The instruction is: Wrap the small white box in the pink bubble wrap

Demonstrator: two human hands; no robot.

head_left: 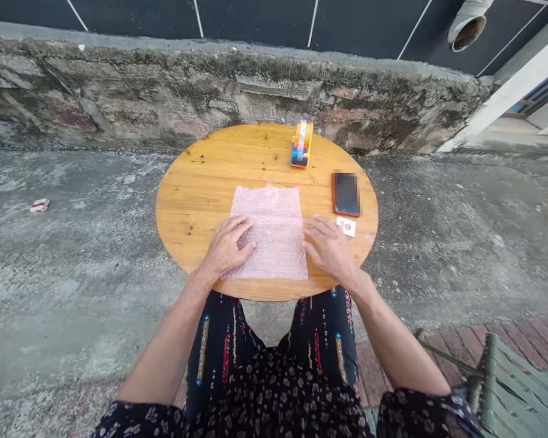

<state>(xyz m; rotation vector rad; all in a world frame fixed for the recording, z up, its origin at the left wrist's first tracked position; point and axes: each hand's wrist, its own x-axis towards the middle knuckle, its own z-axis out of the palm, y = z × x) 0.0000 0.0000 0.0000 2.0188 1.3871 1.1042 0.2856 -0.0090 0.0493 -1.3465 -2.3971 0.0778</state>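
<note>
1 left hand (228, 244) lies palm down on the left side of a pinkish sheet of bubble wrap (276, 234), its fingers stretched out and its thumb apart. Just beyond the sheet's right edge is the right hand (331, 248), slightly blurred, its fingers extended and loosely spread; whether its fingertips touch the edge I cannot tell. Neither of the 2 hands is curled around anything.

The bubble wrap lies flat on a round wooden counter (194, 188), close to the person's side. Near the right hand's fingers is a small white card or packet (346, 227) with a red mark, and just past it a dark-screened phone (346, 193) with a red edge, partly pixelated. Beyond the sheet, toward the far rim, stands a yellow and blue tape dispenser (302, 145).

Further out, 1 small crumpled pack (40, 205) lies on the concrete ground (95, 261) to the left, and a green slatted chair (520, 377) stands at lower right. Across the back runs a rough stone wall (155, 100), with dark tiles (256, 21) and 1 pipe (468, 31) above it.
</note>
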